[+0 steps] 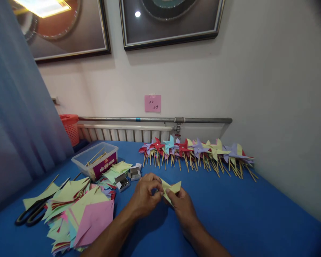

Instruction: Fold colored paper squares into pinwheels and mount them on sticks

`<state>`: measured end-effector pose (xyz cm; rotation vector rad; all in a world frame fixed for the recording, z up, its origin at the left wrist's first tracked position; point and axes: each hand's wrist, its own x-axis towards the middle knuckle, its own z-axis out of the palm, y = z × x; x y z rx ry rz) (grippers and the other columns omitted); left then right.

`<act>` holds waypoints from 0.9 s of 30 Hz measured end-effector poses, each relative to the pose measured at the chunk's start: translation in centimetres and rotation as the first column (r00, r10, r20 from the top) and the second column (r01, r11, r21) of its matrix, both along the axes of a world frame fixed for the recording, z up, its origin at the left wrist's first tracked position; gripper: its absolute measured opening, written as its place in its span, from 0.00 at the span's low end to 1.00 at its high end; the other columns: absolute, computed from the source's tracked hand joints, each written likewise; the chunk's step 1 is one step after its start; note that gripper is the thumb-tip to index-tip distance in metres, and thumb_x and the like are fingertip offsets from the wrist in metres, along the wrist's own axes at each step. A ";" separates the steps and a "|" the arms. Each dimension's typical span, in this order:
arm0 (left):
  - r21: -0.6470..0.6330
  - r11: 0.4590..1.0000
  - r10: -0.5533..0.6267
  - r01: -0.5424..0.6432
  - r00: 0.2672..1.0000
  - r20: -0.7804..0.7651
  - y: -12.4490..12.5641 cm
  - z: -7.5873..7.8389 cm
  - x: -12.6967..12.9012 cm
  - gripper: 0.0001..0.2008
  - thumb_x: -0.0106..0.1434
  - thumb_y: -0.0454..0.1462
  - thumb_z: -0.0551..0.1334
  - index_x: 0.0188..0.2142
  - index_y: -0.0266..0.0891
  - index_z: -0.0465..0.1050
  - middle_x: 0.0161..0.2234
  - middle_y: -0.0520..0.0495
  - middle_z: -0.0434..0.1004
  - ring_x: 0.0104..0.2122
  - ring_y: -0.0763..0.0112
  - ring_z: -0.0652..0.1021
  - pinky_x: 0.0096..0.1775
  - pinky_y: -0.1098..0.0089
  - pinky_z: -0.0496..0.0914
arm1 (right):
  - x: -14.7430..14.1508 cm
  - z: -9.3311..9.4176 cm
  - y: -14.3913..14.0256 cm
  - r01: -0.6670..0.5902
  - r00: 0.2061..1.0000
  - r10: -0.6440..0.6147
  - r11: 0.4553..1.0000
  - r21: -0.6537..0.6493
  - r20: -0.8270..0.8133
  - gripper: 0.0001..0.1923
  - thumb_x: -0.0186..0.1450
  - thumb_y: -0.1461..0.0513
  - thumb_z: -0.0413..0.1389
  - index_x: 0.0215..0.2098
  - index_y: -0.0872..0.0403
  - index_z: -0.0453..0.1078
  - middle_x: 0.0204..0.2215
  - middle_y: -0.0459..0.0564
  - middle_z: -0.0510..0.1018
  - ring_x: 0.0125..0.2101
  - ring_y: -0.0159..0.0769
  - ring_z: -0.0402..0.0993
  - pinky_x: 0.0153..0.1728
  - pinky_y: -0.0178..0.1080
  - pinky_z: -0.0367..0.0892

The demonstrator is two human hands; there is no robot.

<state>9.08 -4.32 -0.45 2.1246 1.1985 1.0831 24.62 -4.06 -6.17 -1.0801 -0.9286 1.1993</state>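
A pale yellow paper sheet [173, 188], partly folded, is held up between my two hands over the blue table. My right hand [183, 207] pinches its right side, thumb on top. At its left edge my left hand [148, 192] has thumb and fingertips closed on the paper; whether a pin is also there I cannot make out. Just left of my left hand stand two small open boxes, one with metal pins [123, 183] and another grey-white box [134, 172]. A heap of cut coloured paper squares [93, 221] lies beside my left forearm.
Finished paper pinwheels on sticks [184, 148] lie in a row along the back. A clear plastic tub [80, 160] holds wooden sticks. Black-handled scissors [33, 212] rest at the left. A red basket [71, 130], a pipe [155, 119] and a curtain [21, 107] are beyond.
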 end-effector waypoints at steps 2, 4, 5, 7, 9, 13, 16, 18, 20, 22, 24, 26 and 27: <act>0.009 0.999 0.033 -0.033 0.999 -0.036 -0.2 -0.4 0.6 0.07 0.58 0.31 0.62 0.28 0.43 0.77 0.48 0.48 0.77 0.51 0.63 0.74 0.57 0.61 0.65 | 0.0 -0.3 0.1 -0.001 0.999 0.001 1.000 -0.019 -0.041 0.19 0.50 0.53 0.69 0.36 0.54 0.74 0.27 0.47 0.81 0.28 0.40 0.77 0.31 0.38 0.71; -0.020 0.998 0.057 -0.058 0.998 -0.027 0.0 -0.8 0.9 0.07 0.58 0.31 0.63 0.29 0.43 0.78 0.55 0.48 0.74 0.55 0.61 0.72 0.59 0.58 0.64 | 0.0 -0.4 0.2 0.008 0.997 -0.009 1.000 -0.023 -0.077 0.19 0.50 0.54 0.69 0.36 0.53 0.74 0.26 0.46 0.80 0.27 0.39 0.76 0.30 0.38 0.70; -0.051 0.996 0.070 -0.070 0.998 0.002 0.1 -1.0 1.0 0.06 0.58 0.31 0.63 0.29 0.42 0.78 0.57 0.47 0.72 0.57 0.60 0.72 0.60 0.58 0.64 | 0.0 -0.4 0.2 0.017 0.996 -0.018 1.000 -0.017 -0.090 0.19 0.50 0.54 0.69 0.36 0.53 0.74 0.26 0.46 0.80 0.27 0.38 0.75 0.30 0.37 0.70; -0.136 0.987 0.094 -0.081 0.991 0.095 0.4 -1.5 1.1 0.06 0.59 0.31 0.63 0.29 0.41 0.78 0.61 0.46 0.70 0.58 0.59 0.71 0.61 0.57 0.64 | 0.1 -0.2 0.1 0.029 0.992 -0.031 1.000 -0.012 -0.122 0.18 0.51 0.54 0.69 0.37 0.53 0.74 0.26 0.46 0.80 0.27 0.39 0.75 0.30 0.37 0.69; -0.227 0.972 0.106 -0.061 0.976 0.189 0.7 -1.8 1.3 0.05 0.58 0.30 0.64 0.28 0.39 0.78 0.62 0.44 0.68 0.58 0.59 0.73 0.61 0.58 0.65 | 0.1 -0.1 0.0 0.025 0.989 -0.026 1.000 -0.012 -0.145 0.19 0.51 0.53 0.69 0.37 0.52 0.74 0.27 0.47 0.81 0.28 0.40 0.76 0.31 0.38 0.70; -0.299 0.954 0.088 -0.002 0.958 0.274 0.9 -2.1 1.6 0.04 0.56 0.29 0.65 0.27 0.38 0.77 0.60 0.41 0.70 0.57 0.60 0.74 0.61 0.62 0.65 | 0.1 0.1 -0.2 0.028 0.992 -0.029 1.000 -0.011 -0.119 0.19 0.50 0.53 0.69 0.36 0.53 0.74 0.27 0.46 0.81 0.28 0.39 0.76 0.30 0.37 0.69; -0.264 0.964 0.069 0.002 0.963 0.260 0.8 -2.0 1.6 0.04 0.55 0.29 0.65 0.27 0.38 0.77 0.60 0.43 0.71 0.59 0.60 0.72 0.61 0.63 0.64 | 0.0 0.4 -0.4 0.029 0.996 -0.030 1.000 -0.009 -0.087 0.19 0.50 0.54 0.69 0.36 0.53 0.74 0.27 0.45 0.81 0.27 0.38 0.75 0.29 0.36 0.68; -0.239 0.971 0.064 -0.007 0.971 0.231 0.7 -1.9 1.4 0.05 0.56 0.30 0.64 0.27 0.39 0.76 0.60 0.44 0.71 0.59 0.60 0.72 0.61 0.62 0.65 | -0.1 0.6 -0.6 0.011 0.996 -0.012 1.000 -0.007 -0.090 0.18 0.50 0.54 0.69 0.35 0.53 0.75 0.27 0.45 0.81 0.26 0.37 0.74 0.29 0.36 0.67; -0.220 0.975 0.063 -0.018 0.977 0.203 0.7 -1.8 1.3 0.05 0.57 0.30 0.63 0.27 0.39 0.76 0.59 0.44 0.72 0.60 0.61 0.72 0.60 0.62 0.65 | -0.1 0.8 -0.7 -0.006 0.994 0.006 1.000 -0.007 -0.108 0.18 0.50 0.54 0.70 0.35 0.53 0.74 0.25 0.45 0.80 0.26 0.37 0.74 0.29 0.36 0.67; -0.209 0.978 0.061 -0.020 0.979 0.194 0.8 -1.8 1.1 0.05 0.57 0.30 0.63 0.27 0.39 0.75 0.57 0.44 0.73 0.60 0.61 0.72 0.60 0.62 0.66 | -0.2 0.8 -0.8 -0.021 0.991 0.019 1.000 -0.009 -0.130 0.18 0.50 0.54 0.70 0.34 0.53 0.74 0.25 0.44 0.79 0.25 0.36 0.73 0.29 0.36 0.67; -0.200 0.980 0.062 -0.022 0.979 0.195 0.8 -1.8 1.0 0.05 0.58 0.29 0.63 0.27 0.39 0.75 0.56 0.44 0.74 0.59 0.61 0.72 0.60 0.63 0.66 | -0.3 0.6 -0.7 -0.032 0.990 0.030 0.999 -0.014 -0.141 0.19 0.50 0.53 0.70 0.35 0.53 0.74 0.25 0.44 0.79 0.25 0.36 0.73 0.29 0.36 0.66; -0.196 0.980 0.071 -0.036 0.982 0.173 0.8 -1.7 1.0 0.05 0.58 0.30 0.63 0.27 0.39 0.74 0.56 0.44 0.74 0.59 0.62 0.72 0.60 0.63 0.66 | -0.2 0.3 -0.6 -0.044 0.989 0.040 0.999 -0.021 -0.141 0.20 0.50 0.52 0.70 0.36 0.53 0.74 0.25 0.44 0.79 0.25 0.37 0.74 0.29 0.36 0.66; -0.196 0.979 0.079 -0.047 0.984 0.157 0.9 -1.7 1.0 0.06 0.58 0.30 0.62 0.27 0.39 0.74 0.55 0.44 0.75 0.59 0.62 0.73 0.59 0.63 0.66 | -0.2 0.1 -0.5 -0.048 0.989 0.045 0.999 -0.023 -0.143 0.21 0.50 0.52 0.71 0.37 0.53 0.74 0.25 0.44 0.79 0.25 0.37 0.74 0.29 0.36 0.66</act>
